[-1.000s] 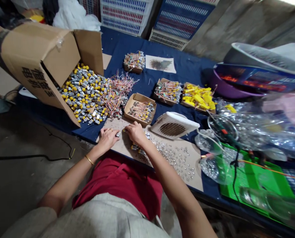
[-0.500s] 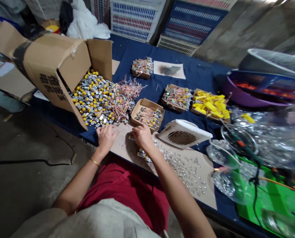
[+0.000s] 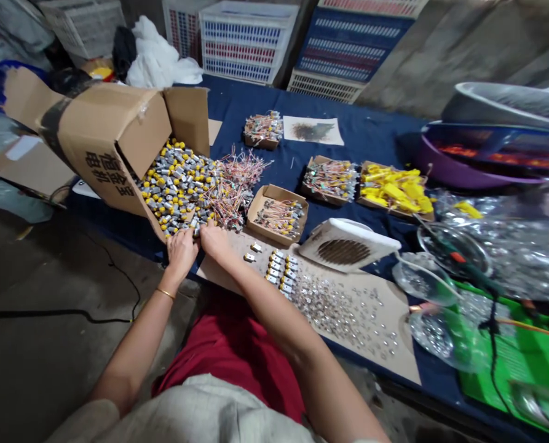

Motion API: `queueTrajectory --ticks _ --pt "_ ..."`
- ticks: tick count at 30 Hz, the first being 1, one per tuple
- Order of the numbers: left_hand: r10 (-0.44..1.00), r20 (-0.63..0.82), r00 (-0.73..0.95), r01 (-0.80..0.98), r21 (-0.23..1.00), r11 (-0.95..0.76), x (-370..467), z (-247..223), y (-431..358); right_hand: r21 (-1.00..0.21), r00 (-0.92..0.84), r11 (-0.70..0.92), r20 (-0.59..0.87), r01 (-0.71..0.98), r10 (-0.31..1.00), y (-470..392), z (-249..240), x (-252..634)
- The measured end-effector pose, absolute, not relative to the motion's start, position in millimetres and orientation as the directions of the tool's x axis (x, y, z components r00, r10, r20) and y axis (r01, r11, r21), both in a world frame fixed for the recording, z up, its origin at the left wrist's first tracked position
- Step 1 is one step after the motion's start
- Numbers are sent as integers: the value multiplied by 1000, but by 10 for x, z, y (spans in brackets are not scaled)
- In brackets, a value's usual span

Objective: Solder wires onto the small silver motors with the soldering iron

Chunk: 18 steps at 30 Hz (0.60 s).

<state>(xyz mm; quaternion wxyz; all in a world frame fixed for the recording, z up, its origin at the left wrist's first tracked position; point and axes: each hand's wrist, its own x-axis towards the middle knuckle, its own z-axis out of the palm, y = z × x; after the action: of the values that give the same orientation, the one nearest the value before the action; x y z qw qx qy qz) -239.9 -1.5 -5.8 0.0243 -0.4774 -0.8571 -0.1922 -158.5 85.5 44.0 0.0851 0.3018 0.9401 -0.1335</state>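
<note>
Both hands meet at the front edge of a heap of small motors (image 3: 177,178) with yellow ends, which spills from a tipped cardboard box (image 3: 103,132). My left hand (image 3: 182,249) has its fingers bent at the heap; what they hold, if anything, is too small to tell. Close beside it, my right hand (image 3: 215,239) is pinched, its fingertips hidden among the motors. On a cardboard sheet (image 3: 223,271) to the right, two motors (image 3: 252,251) lie apart, and several more stand in two rows (image 3: 282,271) beside scattered small metal pieces (image 3: 334,307).
Small boxes of wired parts (image 3: 278,215) and yellow pieces (image 3: 396,191) stand behind the sheet. A white-framed grille (image 3: 348,246) leans beside them. Plastic bowls (image 3: 424,280) and a green tray (image 3: 514,357) are at the right. Crates (image 3: 249,43) stand at the back.
My right hand has moved left from the cardboard sheet to the heap, uncovering the motor rows. My left hand has shifted slightly left and come up against the motors. The view has shifted slightly.
</note>
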Motion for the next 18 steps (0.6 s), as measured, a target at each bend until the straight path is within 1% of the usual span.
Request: queueTrajectory --ticks 4,6,10,12,14,16,17,18 --pt "803 229 -550 821 324 470 -2441 -80 11 -184 -802 782 -190 595 566 834 431 -1660" --pt "787 256 -561 805 390 448 -2478 -102 13 -179 -801 781 -183 598 571 830 409 -1680" --pt "698 334 -633 718 592 368 -2569 -108 -12 -180 -797 777 -170 603 579 803 388 -1711" --pt "648 365 -668 683 647 340 -2596 -81 -47 -191 -802 779 -163 597 575 767 407 -1686" --pt "619 382 -686 666 672 324 -2582 -53 -114 -200 -807 782 -159 590 569 732 445 -1567" --pt "654 367 -661 667 687 288 -2501 -48 -209 -219 -813 784 -142 582 564 721 484 -1326" --pt "705 348 -618 677 692 252 -2430 -57 -257 -232 -818 784 -126 575 562 728 496 -1167" --pt "771 322 -549 692 693 203 -2340 -72 -298 -279 -821 778 -71 562 567 742 499 -996"
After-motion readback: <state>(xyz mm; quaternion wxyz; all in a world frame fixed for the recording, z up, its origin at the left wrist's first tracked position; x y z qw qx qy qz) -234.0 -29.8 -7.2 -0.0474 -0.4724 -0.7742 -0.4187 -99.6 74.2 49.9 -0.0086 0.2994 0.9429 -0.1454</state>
